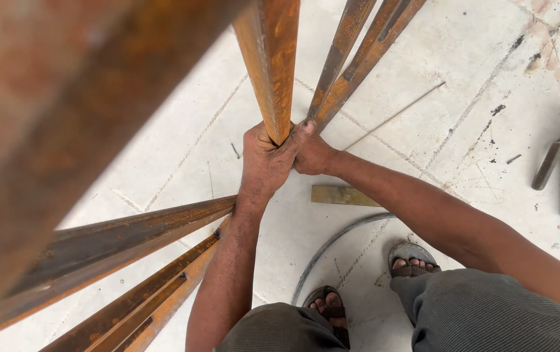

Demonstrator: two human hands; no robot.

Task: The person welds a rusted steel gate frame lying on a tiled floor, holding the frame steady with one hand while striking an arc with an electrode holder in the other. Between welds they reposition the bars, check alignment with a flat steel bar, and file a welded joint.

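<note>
Now I have both hands clamped low on the upright rusty bar, left hand wrapped around it, right hand pressed alongside, fingers closed. I judge I'm steadying it; next needs firm footing on the floor.

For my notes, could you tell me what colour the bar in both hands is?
Rusty orange-brown bar, clearest in the head view.

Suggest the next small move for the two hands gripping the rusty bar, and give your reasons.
Probably steady the rusty bar upright before shifting it: the left hand and right hand both clamp its lower end, other rusty bars lean close beside it, and sandalled feet stand just below.
</note>
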